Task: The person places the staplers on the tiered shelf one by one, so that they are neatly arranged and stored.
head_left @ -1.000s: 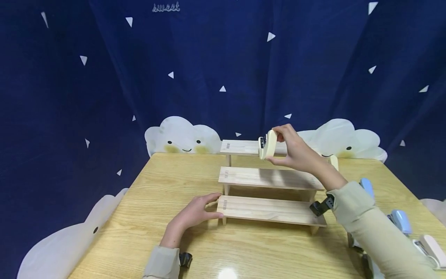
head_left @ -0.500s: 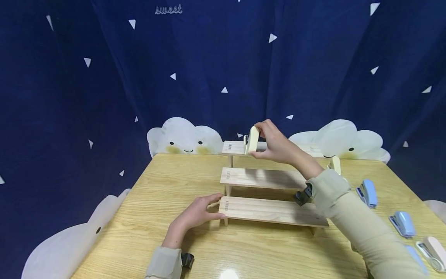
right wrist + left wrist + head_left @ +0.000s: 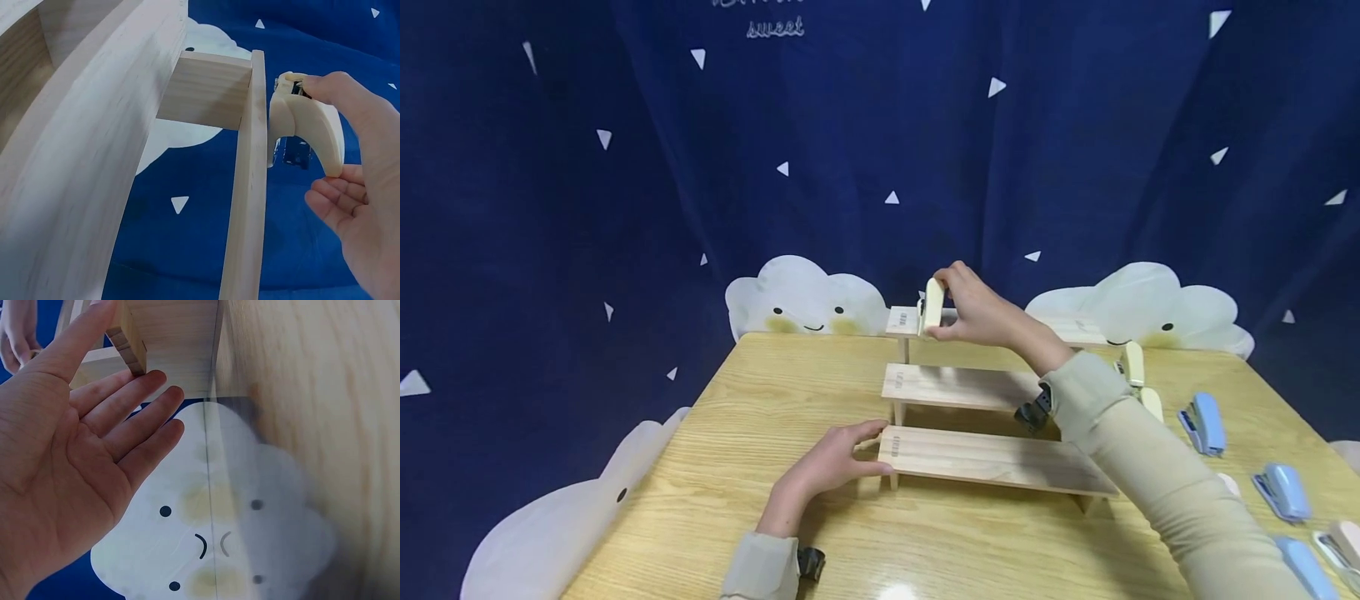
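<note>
My right hand point(image 3: 981, 308) pinches a cream stapler point(image 3: 932, 307) between thumb and fingertips at the left part of the top shelf board. In the right wrist view the stapler point(image 3: 312, 122) has its base right beside the edge of the top board point(image 3: 247, 187). My left hand point(image 3: 831, 458) is at the left end of the bottom board of the three-tier wooden shelf point(image 3: 992, 457), thumb at the front corner and index finger at the back. In the left wrist view the left hand's fingers point(image 3: 134, 419) are extended, fingertips right at the board's end point(image 3: 128, 344).
Right of the shelf, more staplers lie on the wooden table point(image 3: 790, 375): a cream stapler point(image 3: 1131, 365), a blue stapler point(image 3: 1206, 423), another blue stapler point(image 3: 1285, 492) and a pale pink stapler point(image 3: 1347, 542). Behind the table hangs a dark blue curtain point(image 3: 850, 125) with white clouds.
My right hand has carried the cream stapler left along the top tier and lowered it close onto the board. My left hand stays at the bottom board's end.
</note>
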The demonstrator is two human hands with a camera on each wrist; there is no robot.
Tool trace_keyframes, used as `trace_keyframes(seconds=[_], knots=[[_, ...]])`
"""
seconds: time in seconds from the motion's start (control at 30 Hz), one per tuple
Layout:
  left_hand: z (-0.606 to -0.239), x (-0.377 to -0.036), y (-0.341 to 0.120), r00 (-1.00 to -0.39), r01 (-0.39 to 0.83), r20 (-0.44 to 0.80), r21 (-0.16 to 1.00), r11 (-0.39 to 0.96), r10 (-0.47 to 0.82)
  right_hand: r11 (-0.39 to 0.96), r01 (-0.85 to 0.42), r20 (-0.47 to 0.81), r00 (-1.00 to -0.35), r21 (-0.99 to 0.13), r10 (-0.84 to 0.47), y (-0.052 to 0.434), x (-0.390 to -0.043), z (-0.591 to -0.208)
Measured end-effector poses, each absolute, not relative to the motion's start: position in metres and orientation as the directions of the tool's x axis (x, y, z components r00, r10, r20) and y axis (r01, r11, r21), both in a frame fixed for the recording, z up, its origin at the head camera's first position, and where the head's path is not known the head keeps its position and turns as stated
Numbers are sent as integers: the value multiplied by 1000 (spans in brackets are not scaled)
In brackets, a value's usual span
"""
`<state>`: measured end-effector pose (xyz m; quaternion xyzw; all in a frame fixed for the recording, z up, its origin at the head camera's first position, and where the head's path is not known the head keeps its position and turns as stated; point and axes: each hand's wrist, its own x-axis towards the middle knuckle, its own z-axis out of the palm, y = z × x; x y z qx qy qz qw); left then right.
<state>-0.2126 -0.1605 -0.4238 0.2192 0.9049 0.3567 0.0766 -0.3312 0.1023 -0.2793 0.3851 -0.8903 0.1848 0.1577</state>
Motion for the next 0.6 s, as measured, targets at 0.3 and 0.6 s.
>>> trace_keyframes(seconds=[0.3, 0.6], knots=[[-424, -213, -159, -894, 331, 3, 680, 654, 449, 642, -738, 385, -665, -209, -640, 95, -334, -278], [-423, -213, -160, -897, 327, 1, 675, 661, 442, 639, -734, 366, -673, -228, -642, 92, -339, -279]])
